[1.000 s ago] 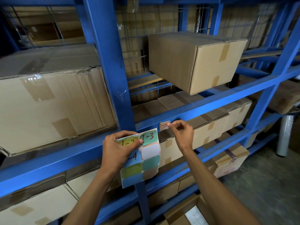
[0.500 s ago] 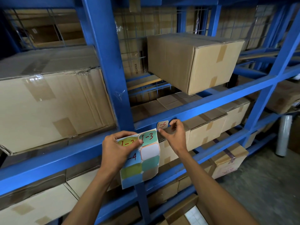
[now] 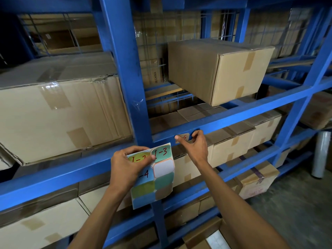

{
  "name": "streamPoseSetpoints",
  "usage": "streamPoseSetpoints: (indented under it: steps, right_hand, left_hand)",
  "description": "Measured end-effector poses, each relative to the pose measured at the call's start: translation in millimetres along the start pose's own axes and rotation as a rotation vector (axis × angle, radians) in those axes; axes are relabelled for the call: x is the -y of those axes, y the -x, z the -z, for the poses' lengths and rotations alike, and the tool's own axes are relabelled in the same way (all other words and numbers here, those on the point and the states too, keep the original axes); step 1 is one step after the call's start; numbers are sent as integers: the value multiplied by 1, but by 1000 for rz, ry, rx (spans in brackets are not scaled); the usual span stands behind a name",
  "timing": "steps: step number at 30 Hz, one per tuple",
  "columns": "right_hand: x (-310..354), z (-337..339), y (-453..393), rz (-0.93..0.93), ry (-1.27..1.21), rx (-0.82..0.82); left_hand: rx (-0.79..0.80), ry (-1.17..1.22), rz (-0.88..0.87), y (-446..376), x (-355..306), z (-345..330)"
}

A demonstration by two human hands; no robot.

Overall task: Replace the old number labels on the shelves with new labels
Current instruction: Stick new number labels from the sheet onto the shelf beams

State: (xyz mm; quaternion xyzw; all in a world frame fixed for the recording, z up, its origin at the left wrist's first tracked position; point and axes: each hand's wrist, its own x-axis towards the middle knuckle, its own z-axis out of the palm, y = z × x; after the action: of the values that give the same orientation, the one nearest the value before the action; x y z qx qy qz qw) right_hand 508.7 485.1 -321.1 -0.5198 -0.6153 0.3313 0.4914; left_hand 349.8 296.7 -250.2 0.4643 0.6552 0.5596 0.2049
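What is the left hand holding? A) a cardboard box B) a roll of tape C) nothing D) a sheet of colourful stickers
D: the left hand grips a sticker sheet of coloured labels, some with red numbers like 1-3 written on them.

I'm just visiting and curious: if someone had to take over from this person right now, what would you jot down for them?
Left hand: holds the sticker sheet, with 1-3 and a partly hidden -4 written in red and one slot already empty.
Right hand: fingers at the small tan label on the blue shelf beam, thumb at its left edge.
Done: that label sits on the beam.
Left: the written stickers still on the sheet.
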Motion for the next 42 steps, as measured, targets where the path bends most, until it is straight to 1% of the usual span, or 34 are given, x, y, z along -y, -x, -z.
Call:
streamPoseSetpoints:
  steps: [5, 9, 20, 23, 29, 33, 35, 39, 41, 42]
  right_hand:
    - [3, 0, -3, -43, 148, -20]
    - [9, 2, -2, -58, 218, -30]
    - [9, -1, 8, -34, 299, -113]
    - [5, -1, 9, -27, 339, -114]
    - [5, 2, 5, -48, 357, -56]
    - [-4, 9, 2, -25, 467, 31]
    - [-11, 12, 3, -21, 486, 41]
    - [-11, 20, 3, 6, 348, -11]
    - [-5, 26, 5, 56, 178, -3]
    - [0, 30, 6, 84, 50, 35]
  left_hand:
    - [-5, -6, -8, 4, -1, 2]
    - [-4, -3, 3, 7, -3, 0]
    - [1, 6, -13, 12, -9, -4]
    - [0, 7, -15, 12, -11, -5]
    - [12, 2, -15, 16, -15, -7]
    - [13, 7, 1, 18, -16, -10]
    - [15, 19, 8, 19, -16, -10]
    - [18, 57, 38, 16, -15, -9]
    - [13, 100, 65, 14, -15, -9]
    - [10, 131, 86, 13, -15, -9]
